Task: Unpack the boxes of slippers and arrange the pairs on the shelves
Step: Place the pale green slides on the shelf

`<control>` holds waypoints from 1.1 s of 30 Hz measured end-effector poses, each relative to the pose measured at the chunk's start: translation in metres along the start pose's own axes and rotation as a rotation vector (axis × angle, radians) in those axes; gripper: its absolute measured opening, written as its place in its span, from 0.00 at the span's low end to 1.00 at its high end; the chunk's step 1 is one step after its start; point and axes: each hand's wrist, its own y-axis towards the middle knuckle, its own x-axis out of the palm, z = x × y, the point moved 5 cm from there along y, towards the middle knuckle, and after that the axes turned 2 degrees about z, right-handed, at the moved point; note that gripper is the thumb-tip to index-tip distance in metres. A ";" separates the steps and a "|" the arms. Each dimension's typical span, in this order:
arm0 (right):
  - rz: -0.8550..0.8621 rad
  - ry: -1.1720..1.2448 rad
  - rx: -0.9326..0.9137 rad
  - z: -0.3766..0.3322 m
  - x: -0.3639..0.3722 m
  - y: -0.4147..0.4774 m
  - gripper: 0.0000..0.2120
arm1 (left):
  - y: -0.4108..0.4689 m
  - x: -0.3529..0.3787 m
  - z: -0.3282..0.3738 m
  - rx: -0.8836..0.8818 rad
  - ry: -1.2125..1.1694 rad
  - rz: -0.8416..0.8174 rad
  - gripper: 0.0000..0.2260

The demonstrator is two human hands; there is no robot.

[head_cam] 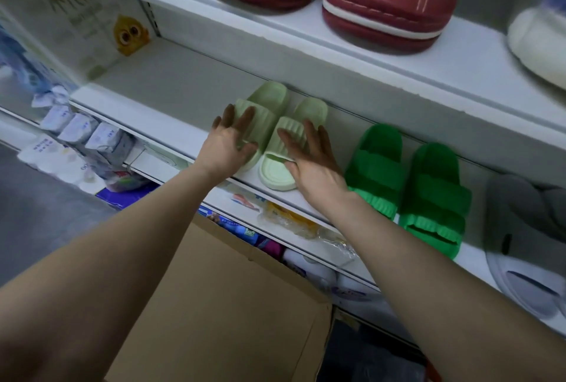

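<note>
Fingers of my left hand [228, 142] are lying spread and straight across the strap of the left pale green slipper [271, 96], and my right hand [312, 164] is pressing equally spread fingers on the right pale green slipper [275, 172]. This pair is sitting side by side on the white shelf [171, 84]. Just right of the pair, bright green slippers [407, 185] are standing; below it, a cardboard box [220, 305] is sitting.

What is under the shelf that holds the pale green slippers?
Under the shelf, plastic-wrapped packets show, and a cardboard box stands in front of them. The shelf itself covers whatever lies further back.
</note>
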 end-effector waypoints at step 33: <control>0.104 -0.562 0.083 -0.012 -0.163 -0.420 0.24 | -0.335 -0.064 0.229 1.107 0.421 0.107 0.18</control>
